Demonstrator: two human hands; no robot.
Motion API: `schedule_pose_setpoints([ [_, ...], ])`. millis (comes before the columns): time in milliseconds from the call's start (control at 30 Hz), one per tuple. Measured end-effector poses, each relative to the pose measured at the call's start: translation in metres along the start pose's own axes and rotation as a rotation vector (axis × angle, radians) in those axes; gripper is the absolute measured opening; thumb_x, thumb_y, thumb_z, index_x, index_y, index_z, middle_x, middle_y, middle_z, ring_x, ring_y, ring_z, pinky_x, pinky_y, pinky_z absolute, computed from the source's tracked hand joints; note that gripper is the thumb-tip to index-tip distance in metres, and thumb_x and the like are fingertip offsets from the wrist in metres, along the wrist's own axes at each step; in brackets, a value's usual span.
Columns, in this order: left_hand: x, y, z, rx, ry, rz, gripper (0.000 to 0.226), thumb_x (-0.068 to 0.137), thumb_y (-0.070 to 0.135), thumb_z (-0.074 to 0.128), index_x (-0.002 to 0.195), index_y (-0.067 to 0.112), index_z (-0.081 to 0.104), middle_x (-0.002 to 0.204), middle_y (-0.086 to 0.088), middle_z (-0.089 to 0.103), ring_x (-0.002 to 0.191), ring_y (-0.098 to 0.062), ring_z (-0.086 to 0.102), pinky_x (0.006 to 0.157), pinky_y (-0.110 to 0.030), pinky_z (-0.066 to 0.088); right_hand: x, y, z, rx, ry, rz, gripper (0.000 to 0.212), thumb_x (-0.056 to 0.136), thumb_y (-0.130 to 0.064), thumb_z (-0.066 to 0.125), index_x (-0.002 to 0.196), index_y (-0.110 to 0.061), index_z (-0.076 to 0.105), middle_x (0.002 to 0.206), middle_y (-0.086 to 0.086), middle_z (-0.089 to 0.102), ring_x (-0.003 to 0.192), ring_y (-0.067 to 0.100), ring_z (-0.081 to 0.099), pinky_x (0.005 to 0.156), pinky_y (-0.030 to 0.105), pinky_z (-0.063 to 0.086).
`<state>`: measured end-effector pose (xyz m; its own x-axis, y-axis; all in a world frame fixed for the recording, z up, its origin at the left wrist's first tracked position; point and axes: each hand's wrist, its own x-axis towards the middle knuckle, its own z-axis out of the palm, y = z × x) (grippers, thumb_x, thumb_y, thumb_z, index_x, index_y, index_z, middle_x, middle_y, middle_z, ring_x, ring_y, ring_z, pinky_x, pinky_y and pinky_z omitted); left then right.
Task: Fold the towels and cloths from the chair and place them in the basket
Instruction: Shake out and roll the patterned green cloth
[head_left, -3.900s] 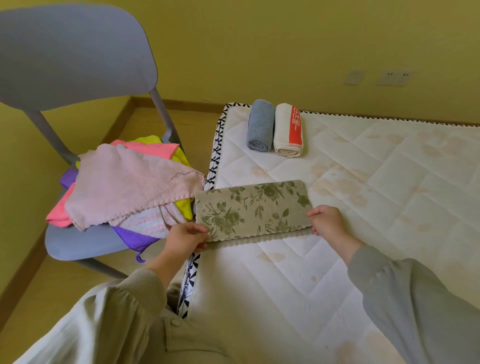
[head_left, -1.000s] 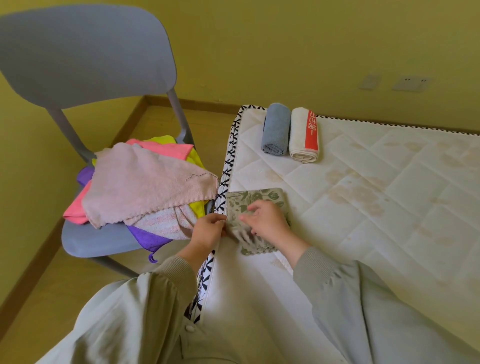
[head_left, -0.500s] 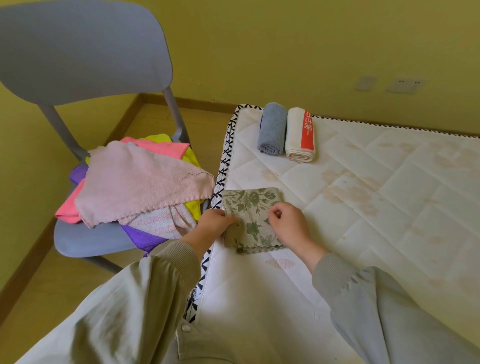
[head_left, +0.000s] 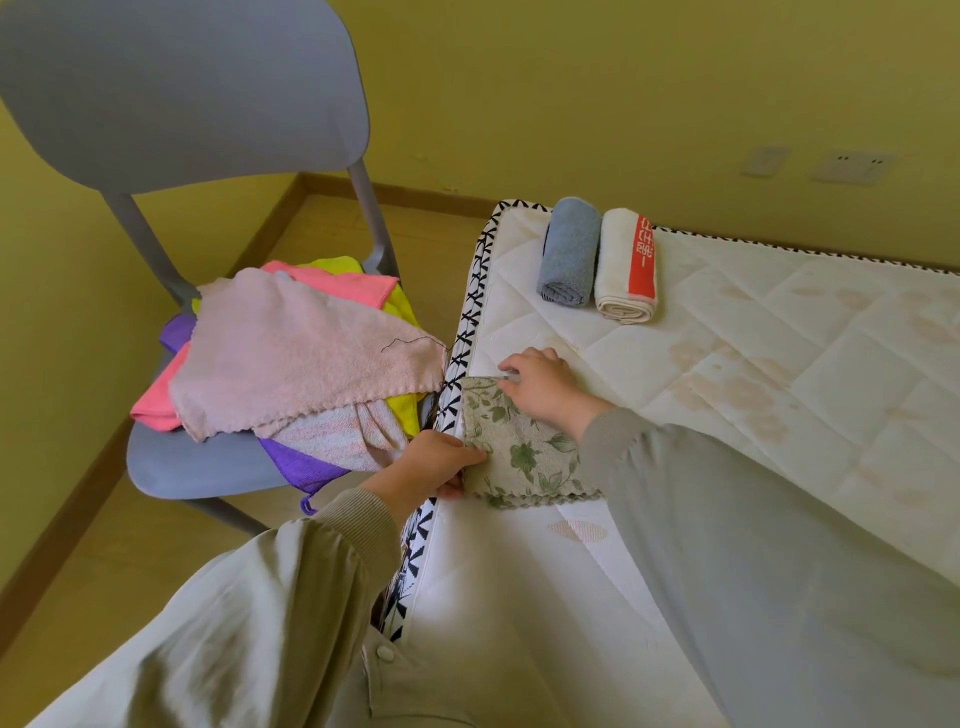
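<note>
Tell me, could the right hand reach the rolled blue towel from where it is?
Probably yes. The right hand rests on the far edge of the floral cloth, and only bare mattress lies between it and the rolled blue towel; nothing blocks the way.

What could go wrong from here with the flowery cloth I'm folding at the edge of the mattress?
1. The flowery cloth sits right at the edge of the mattress. If the left hand lets go, it may slide off toward the floor.
2. The right hand only presses the far corner, so the stacked layers might spring open when lifted.
3. The pink towel hangs off the chair toward the mattress, and a sleeve could drag it down.
</note>
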<state>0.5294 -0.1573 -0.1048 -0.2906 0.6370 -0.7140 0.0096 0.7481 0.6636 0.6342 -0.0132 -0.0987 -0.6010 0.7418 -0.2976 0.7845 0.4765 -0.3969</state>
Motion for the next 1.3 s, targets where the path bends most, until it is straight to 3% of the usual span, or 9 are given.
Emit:
schedule_pose_setpoints([
  [167, -0.003, 0.000, -0.005, -0.031, -0.087, 0.018, 0.018, 0.085, 0.021, 0.070, 0.083, 0.004, 0.064, 0.079, -0.012, 0.067, 0.056, -0.014, 0.063, 0.047, -0.019, 0.051, 0.010, -0.013, 0.000, 0.119, -0.042, 0.002, 0.010, 0.089, -0.031, 0.060, 0.090, -0.024, 0.067, 0.109, 0.002, 0.058, 0.113, 0.023, 0.044, 0.102, 0.040, 0.035],
  [267, -0.004, 0.003, -0.006, -0.015, -0.108, 0.049, 0.018, 0.085, 0.020, 0.071, 0.081, 0.004, 0.064, 0.079, -0.012, 0.067, 0.057, -0.014, 0.063, 0.050, -0.020, 0.052, 0.004, -0.010, -0.011, 0.383, 0.010, 0.021, 0.019, 0.087, -0.016, 0.064, 0.070, -0.024, 0.062, 0.091, 0.000, 0.063, 0.094, 0.018, 0.056, 0.089, 0.035, 0.044],
  [333, -0.005, 0.008, -0.002, -0.015, -0.129, 0.078, 0.017, 0.085, 0.019, 0.071, 0.081, 0.004, 0.063, 0.076, -0.011, 0.066, 0.056, -0.015, 0.062, 0.054, -0.022, 0.055, -0.002, -0.005, -0.024, 0.447, 0.019, 0.011, 0.018, 0.088, -0.011, 0.063, 0.072, -0.020, 0.062, 0.083, 0.001, 0.064, 0.082, 0.016, 0.058, 0.080, 0.028, 0.045],
  [467, -0.012, 0.020, 0.016, -0.071, -0.180, 0.112, 0.018, 0.087, 0.016, 0.068, 0.073, 0.010, 0.060, 0.060, -0.002, 0.066, 0.050, -0.012, 0.062, 0.053, -0.021, 0.055, -0.010, 0.010, -0.052, 0.461, 0.018, -0.005, 0.005, 0.087, -0.003, 0.062, 0.088, -0.004, 0.066, 0.083, 0.011, 0.065, 0.079, 0.019, 0.059, 0.078, 0.027, 0.046],
  [700, -0.021, 0.028, 0.045, -0.362, -0.390, 0.010, 0.007, 0.096, 0.016, 0.055, 0.090, 0.013, 0.057, 0.084, -0.003, 0.070, 0.062, -0.010, 0.069, 0.050, -0.019, 0.052, -0.010, 0.011, -0.074, 0.325, 0.026, -0.022, 0.010, 0.089, -0.004, 0.058, 0.086, -0.008, 0.066, 0.061, -0.004, 0.052, 0.059, 0.009, 0.048, 0.061, 0.022, 0.040],
  [833, -0.013, 0.009, 0.034, -0.169, -0.231, -0.046, 0.019, 0.094, 0.018, 0.058, 0.106, 0.003, 0.057, 0.076, -0.013, 0.068, 0.046, -0.013, 0.063, 0.047, -0.023, 0.053, -0.002, 0.000, -0.044, 0.194, -0.059, -0.074, 0.012, 0.089, -0.007, 0.059, 0.082, -0.014, 0.066, 0.071, -0.005, 0.056, 0.069, 0.010, 0.052, 0.071, 0.022, 0.039],
  [1033, -0.005, -0.004, 0.016, 0.079, -0.180, 0.002, 0.024, 0.092, 0.025, 0.061, 0.077, 0.005, 0.062, 0.052, -0.002, 0.065, 0.040, -0.011, 0.059, 0.045, -0.021, 0.051, 0.006, -0.004, -0.014, 0.169, -0.096, -0.047, 0.011, 0.093, -0.009, 0.054, 0.088, -0.012, 0.064, 0.074, -0.011, 0.049, 0.064, 0.005, 0.045, 0.056, 0.022, 0.034],
  [1200, 0.001, -0.002, 0.016, 0.336, -0.143, 0.049, 0.037, 0.092, 0.036, 0.057, 0.075, 0.003, 0.064, 0.055, -0.003, 0.064, 0.039, -0.011, 0.057, 0.046, -0.020, 0.052, 0.008, 0.002, -0.004, 0.129, -0.042, -0.014, 0.008, 0.092, -0.016, 0.057, 0.094, -0.014, 0.064, 0.086, -0.004, 0.057, 0.075, 0.014, 0.053, 0.070, 0.028, 0.042],
  [1300, 0.000, 0.001, 0.016, 0.698, 0.093, 0.208, 0.046, 0.093, 0.048, 0.048, 0.068, 0.011, 0.058, 0.062, -0.001, 0.059, 0.053, -0.016, 0.057, 0.051, -0.023, 0.047, 0.002, 0.010, -0.008, 0.112, 0.168, -0.020, 0.022, 0.093, -0.022, 0.055, 0.113, -0.016, 0.061, 0.108, 0.003, 0.060, 0.102, 0.019, 0.052, 0.090, 0.036, 0.045],
])
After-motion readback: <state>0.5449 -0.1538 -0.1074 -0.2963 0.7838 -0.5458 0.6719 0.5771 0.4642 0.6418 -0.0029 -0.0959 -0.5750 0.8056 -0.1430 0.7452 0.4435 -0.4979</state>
